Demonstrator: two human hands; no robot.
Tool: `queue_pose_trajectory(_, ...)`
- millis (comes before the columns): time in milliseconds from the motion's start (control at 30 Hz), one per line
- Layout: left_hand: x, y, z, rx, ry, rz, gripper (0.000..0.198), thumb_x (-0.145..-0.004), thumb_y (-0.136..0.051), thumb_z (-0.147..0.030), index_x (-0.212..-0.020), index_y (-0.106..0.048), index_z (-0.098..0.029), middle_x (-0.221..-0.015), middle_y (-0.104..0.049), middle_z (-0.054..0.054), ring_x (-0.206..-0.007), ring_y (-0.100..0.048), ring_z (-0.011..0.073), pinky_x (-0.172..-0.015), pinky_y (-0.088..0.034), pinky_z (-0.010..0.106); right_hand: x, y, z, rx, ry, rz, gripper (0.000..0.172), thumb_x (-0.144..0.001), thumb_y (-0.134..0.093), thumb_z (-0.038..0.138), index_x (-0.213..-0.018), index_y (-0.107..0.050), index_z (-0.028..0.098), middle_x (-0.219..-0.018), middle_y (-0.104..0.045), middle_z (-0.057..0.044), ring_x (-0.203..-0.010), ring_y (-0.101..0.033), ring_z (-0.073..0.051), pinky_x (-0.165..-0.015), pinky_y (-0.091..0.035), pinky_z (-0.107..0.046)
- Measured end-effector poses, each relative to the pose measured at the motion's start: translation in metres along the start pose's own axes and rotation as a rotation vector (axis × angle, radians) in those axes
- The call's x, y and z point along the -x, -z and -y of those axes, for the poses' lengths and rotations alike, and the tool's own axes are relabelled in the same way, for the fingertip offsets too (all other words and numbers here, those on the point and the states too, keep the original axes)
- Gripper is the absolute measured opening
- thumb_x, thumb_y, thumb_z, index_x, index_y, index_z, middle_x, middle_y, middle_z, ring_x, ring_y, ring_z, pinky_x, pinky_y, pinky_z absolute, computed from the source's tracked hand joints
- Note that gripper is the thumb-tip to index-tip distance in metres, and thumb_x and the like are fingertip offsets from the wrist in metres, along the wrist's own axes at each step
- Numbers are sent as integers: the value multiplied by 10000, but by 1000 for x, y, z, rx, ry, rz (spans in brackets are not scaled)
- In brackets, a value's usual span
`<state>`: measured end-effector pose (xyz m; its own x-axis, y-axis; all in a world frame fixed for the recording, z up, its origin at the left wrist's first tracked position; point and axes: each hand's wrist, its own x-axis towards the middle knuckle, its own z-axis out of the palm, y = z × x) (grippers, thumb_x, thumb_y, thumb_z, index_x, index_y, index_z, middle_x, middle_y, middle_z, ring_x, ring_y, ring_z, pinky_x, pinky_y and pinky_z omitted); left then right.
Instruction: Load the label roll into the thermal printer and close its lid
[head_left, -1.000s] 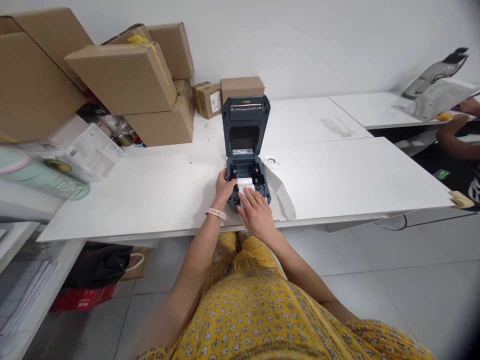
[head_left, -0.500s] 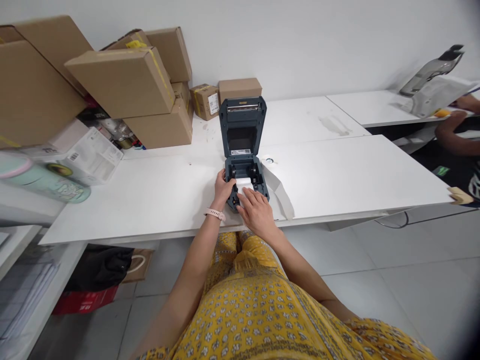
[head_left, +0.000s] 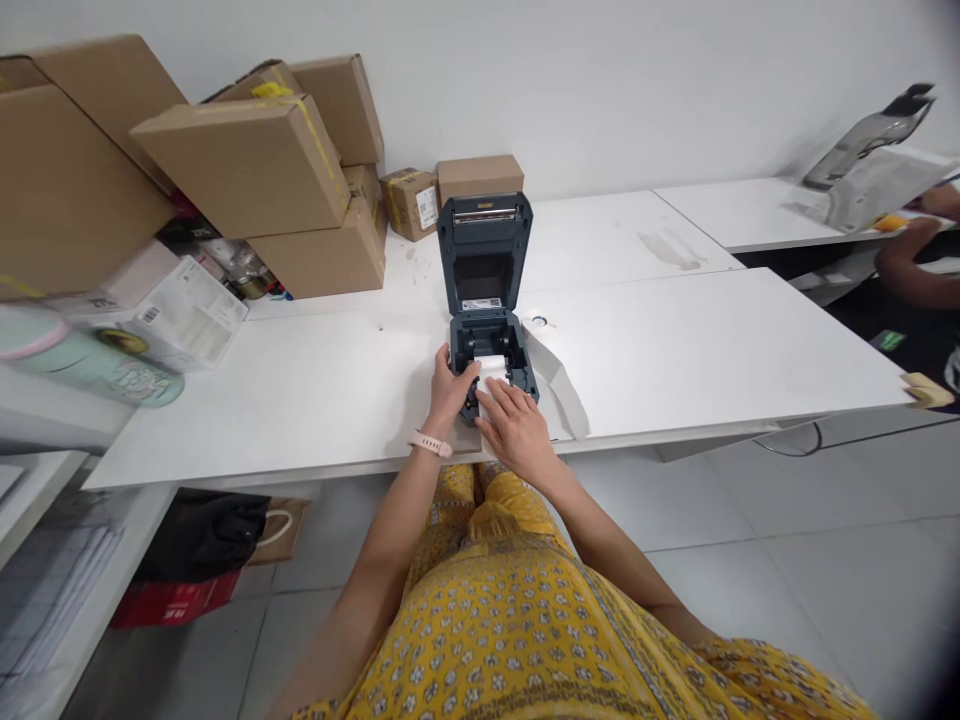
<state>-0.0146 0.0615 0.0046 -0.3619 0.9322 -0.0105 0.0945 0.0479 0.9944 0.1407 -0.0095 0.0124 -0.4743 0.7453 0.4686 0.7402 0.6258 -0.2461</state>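
A dark grey label printer [head_left: 532, 372] stands near the table's front edge with its lid [head_left: 487, 243] raised. Inside its body sits white label paper [head_left: 491, 364], drawn toward the front. My left hand [head_left: 448, 388] grips the printer's left side, fingers outside and thumb reaching in to the paper's left edge. Over the front of the printer lies my right hand [head_left: 514, 425], its fingers stretched out on the paper. My right hand hides part of the front and of the paper. A loose white paper strip [head_left: 561, 385] curls on the table to the printer's right.
Cardboard boxes [head_left: 240, 170] are stacked at the back left, with a white carton [head_left: 191, 310] and a mint bottle [head_left: 112, 365] before them. A small ring-like item [head_left: 539, 321] lies right of the printer. At far right, another person's arm [head_left: 911, 265] is near a plastic bag [head_left: 881, 190].
My left thumb has moved slightly right, further over the paper inside the printer. My right hand has barely shifted; the printer stays in place.
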Motion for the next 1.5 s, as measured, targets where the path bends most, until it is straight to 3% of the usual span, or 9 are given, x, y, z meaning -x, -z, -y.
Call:
queue_pose_trajectory(200,53,6,11,69,23,50,918,-756,-863,-414,-1534,-410,-235,-1505,-586,141,-1361,-602,302,-1156,-472,427,-15,51,-39,-363,85,-77,366,-1087,-476,449,-1321,-706,287,-1310,-769,-56,-1217,-722,-229,-1046,-604,-442)
queue_pose_trajectory(367,65,7,9,140,43,76,991,-722,-891,-381,-1556,-380,-228,-1558,-548,157,-1428,-550,296,-1201,-435,430,-161,96,-119,-347,24,-455,606,-1083,-325,631,-1495,-556,250,-1553,-588,-101,-1483,-515,-304,-1242,-389,-594)
queue_pose_trajectory(467,73,8,11,195,67,86,992,-705,-900,-381,-1546,-398,-224,-1534,-576,160,-1406,-573,302,-1190,-452,441,-259,97,-156,-412,44,-377,780,-1035,-211,738,-1438,-595,192,-1512,-608,-115,-1456,-538,-300,-1220,-387,-564)
queue_pose_trajectory(567,80,9,18,250,85,113,951,-727,-884,-398,-1534,-410,-231,-1517,-596,155,-1385,-594,298,-1173,-471,446,-295,91,-160,-477,-22,-157,905,-1003,-152,777,-1297,-671,96,-1343,-702,-133,-1298,-655,-290,-1148,-460,-573)
queue_pose_trajectory(667,83,11,29,290,53,169,930,-761,-861,-430,-1543,-393,-244,-1572,-548,149,-1423,-564,280,-1191,-456,427,-252,88,-130,-473,-21,-209,808,-1043,-186,736,-1273,-696,154,-1298,-725,-112,-1267,-663,-267,-1158,-476,-536)
queue_pose_trajectory(833,81,9,37,304,32,175,986,-743,-857,-497,-1561,-362,-254,-1597,-516,158,-1457,-533,277,-1209,-432,423,-103,69,-68,-309,72,-419,522,-1129,-245,459,-1425,-628,265,-1522,-595,-81,-1442,-536,-226,-1229,-439,-459)
queue_pose_trajectory(1000,84,8,36,325,39,184,1055,-666,-900,-531,-1541,-389,-236,-1554,-549,181,-1437,-543,318,-1200,-435,467,-12,20,-48,-188,75,-284,503,-1095,-293,345,-1438,-639,218,-1519,-620,-115,-1479,-513,-267,-1202,-466,-522)
queue_pose_trajectory(1267,75,14,12,284,77,88,816,-852,-744,-581,-1531,-429,-254,-1665,-432,133,-1539,-430,303,-1243,-406,433,-3,-14,-41,-307,-95,-442,565,-1071,-234,306,-1264,-754,195,-1336,-748,-121,-1390,-606,-269,-1161,-491,-551)
queue_pose_trajectory(1500,66,7,7,168,22,58,729,-884,-719,-546,-1508,-480,-253,-1572,-545,107,-1454,-529,291,-1195,-459,402,-2,-24,-42,-350,-133,-460,633,-1057,-173,294,-1138,-797,221,-1242,-785,-111,-1311,-656,-276,-1128,-499,-557)
